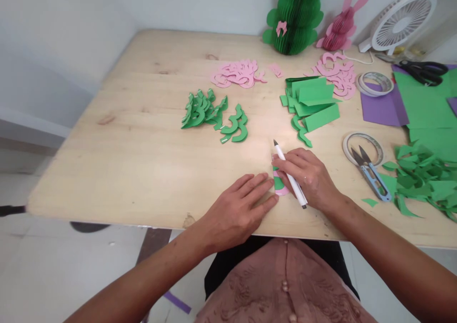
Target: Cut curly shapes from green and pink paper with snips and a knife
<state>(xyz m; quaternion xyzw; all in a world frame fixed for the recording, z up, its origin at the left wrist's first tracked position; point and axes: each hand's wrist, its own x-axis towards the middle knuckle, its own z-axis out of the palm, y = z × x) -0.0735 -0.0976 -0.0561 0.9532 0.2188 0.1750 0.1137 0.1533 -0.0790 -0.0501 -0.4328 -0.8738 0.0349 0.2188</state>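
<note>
My right hand is closed around a white pen with a dark tip, which points away from me toward the back of the table. Under its fingers lies a small piece of green paper, with a pink paper cutout against it; the hand hides part of both. My left hand lies flat on the table, fingers stretched out, and its fingertips touch the left edge of these papers. Beyond my hands are wavy green cutouts and a stack of folded green strips.
Pink cutouts lie farther back. Blue thread snips rest on a tape roll at right, beside green scraps. Black scissors, a white fan, a green honeycomb paper figure and a pink paper rabbit stand behind.
</note>
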